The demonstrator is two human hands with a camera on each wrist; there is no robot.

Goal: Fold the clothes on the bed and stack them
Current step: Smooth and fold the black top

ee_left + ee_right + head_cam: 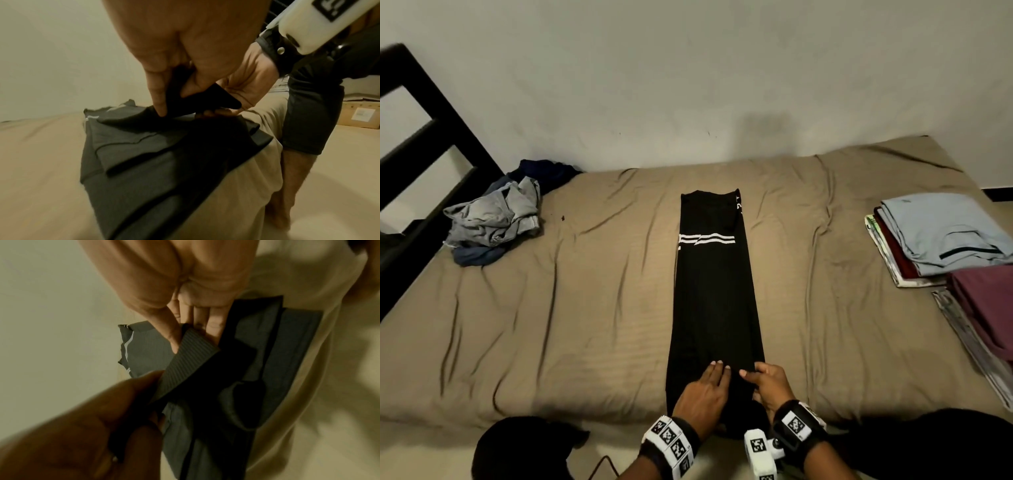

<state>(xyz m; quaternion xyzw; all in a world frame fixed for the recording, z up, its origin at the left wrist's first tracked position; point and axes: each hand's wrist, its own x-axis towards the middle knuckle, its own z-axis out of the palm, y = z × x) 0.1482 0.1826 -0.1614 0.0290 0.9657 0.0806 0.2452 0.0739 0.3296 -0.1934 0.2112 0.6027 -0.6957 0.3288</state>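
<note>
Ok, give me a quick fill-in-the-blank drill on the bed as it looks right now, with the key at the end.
1. The black garment laid lengthwise on the bed has white ____ across it.
2. The unfolded pile lies at the far ____ of the bed.
3. The top item of the far folded stack is light ____.
4. Both the left hand and the right hand are at the garment's ____ end.

Missing words: stripes; left; blue; near

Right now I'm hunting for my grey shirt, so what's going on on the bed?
A person is folding a long black garment laid lengthwise on the bed. Both the left hand and right hand hold its near end. Folded clothes are stacked on the right; an unfolded pile with grey items waits far left.
</note>
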